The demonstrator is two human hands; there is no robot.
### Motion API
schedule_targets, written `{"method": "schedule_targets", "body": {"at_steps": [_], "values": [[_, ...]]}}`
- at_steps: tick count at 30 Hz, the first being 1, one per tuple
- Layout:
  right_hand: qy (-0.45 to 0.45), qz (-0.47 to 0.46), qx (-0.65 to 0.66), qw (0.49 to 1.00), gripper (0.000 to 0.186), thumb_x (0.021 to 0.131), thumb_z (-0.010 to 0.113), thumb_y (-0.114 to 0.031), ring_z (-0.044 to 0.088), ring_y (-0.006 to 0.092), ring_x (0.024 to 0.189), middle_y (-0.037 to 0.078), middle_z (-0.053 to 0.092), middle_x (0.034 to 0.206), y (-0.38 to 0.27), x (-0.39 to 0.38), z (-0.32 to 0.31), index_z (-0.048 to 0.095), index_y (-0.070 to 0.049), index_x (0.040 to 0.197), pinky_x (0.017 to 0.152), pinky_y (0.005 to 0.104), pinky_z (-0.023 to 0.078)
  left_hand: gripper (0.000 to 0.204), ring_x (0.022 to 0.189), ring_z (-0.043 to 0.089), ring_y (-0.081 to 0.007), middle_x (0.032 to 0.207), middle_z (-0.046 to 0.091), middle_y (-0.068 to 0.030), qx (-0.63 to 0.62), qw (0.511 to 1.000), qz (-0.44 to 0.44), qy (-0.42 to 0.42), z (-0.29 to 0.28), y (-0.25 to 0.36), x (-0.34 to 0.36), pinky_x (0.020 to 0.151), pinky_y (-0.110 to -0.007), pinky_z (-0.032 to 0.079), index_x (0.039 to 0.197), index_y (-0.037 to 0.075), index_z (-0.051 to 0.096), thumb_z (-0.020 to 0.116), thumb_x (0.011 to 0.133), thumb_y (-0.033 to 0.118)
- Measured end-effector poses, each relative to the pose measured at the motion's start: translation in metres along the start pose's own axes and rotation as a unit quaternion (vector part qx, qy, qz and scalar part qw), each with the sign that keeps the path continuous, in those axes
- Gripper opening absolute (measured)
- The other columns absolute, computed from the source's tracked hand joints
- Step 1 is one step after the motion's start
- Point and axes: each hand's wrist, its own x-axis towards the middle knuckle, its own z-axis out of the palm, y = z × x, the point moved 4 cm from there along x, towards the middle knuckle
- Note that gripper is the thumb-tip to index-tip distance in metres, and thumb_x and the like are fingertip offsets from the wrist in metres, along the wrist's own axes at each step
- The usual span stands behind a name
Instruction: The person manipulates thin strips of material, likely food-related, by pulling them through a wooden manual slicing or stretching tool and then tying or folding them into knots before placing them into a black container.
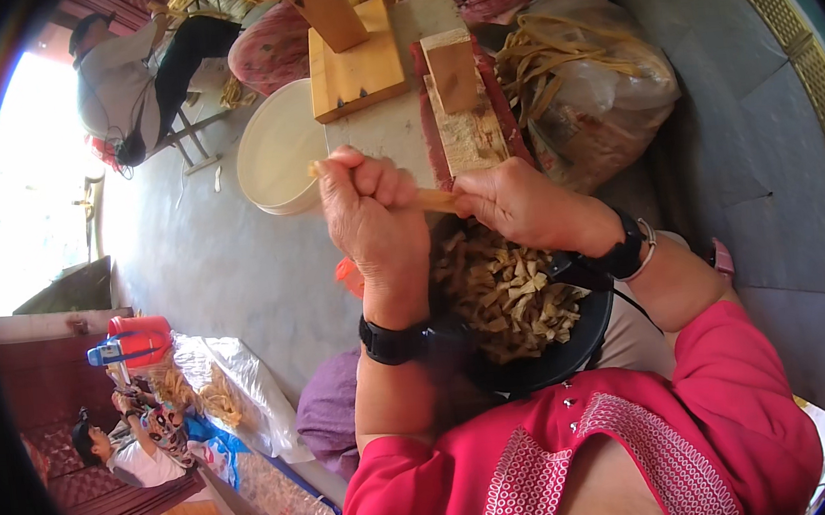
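Observation:
My left hand (368, 202) is closed round a long pale tan strip (435, 200), a short end of it showing above the fingers. My right hand (516, 204) grips the same strip a little to the right, so it spans between my two fists. Below them, a dark bowl (591, 332) in my lap holds many short, dried, tan-brown pieces (509, 298). Beyond my hands is a pale board (363, 139) bearing a wooden block with an upright post (357, 76); beside that, wooden pieces (450, 73) lie on red cloth (505, 132).
A white tub (276, 152) stands left of the board, a plastic bag of tan strips (595, 94) to the right. A seated person (133, 95) is upper left, another person's patterned clothing (267, 49) ahead. At lower left, another worker (140, 448) sits by a red bucket (145, 335) and plastic sheeting (247, 390).

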Motion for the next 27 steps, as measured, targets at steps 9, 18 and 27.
{"method": "schedule_targets", "body": {"at_steps": [9, 18, 27], "values": [[-0.016, 0.135, 0.481, 0.866, 0.022, 0.087, 0.056, -0.012, 0.047, 0.0069, 0.056, 0.0, 0.053, 0.075, -0.012, -0.013, 0.003, 0.055, -0.003, 0.106, 0.051, 0.0215, 0.039, 0.029, 0.096, 0.062, -0.0321, 0.102, 0.062, -0.0246, 0.558, 0.7, 0.388, -0.221, 0.032, -0.009, -0.034, 0.082, -0.035, 0.048, 0.101, -0.008, 0.061, 0.054, 0.088, 0.016], [0.102, 0.116, 0.147, 0.977, 0.024, 0.092, 0.049, -0.02, 0.052, 0.0092, 0.058, 0.0, 0.055, 0.065, 0.002, -0.014, -0.011, 0.058, 0.0, 0.084, 0.053, 0.0258, 0.043, 0.026, 0.105, 0.054, -0.0373, 0.113, 0.053, -0.0286, 0.559, 0.824, -0.022, -0.088, 0.018, -0.033, -0.026, 0.088, -0.035, 0.044, 0.094, -0.005, 0.06, 0.048, 0.071, -0.001], [-0.124, 0.301, 0.59, 0.739, 0.019, 0.087, 0.049, -0.025, 0.027, 0.0037, 0.038, -0.009, 0.026, 0.048, 0.019, -0.024, -0.011, 0.049, -0.013, 0.073, 0.038, 0.023, 0.022, 0.011, 0.073, 0.055, -0.0346, 0.08, 0.057, -0.0167, 0.607, 0.699, 0.246, -0.287, 0.029, -0.025, -0.035, 0.064, -0.039, 0.045, 0.074, 0.001, 0.052, 0.05, 0.064, -0.004]]}}
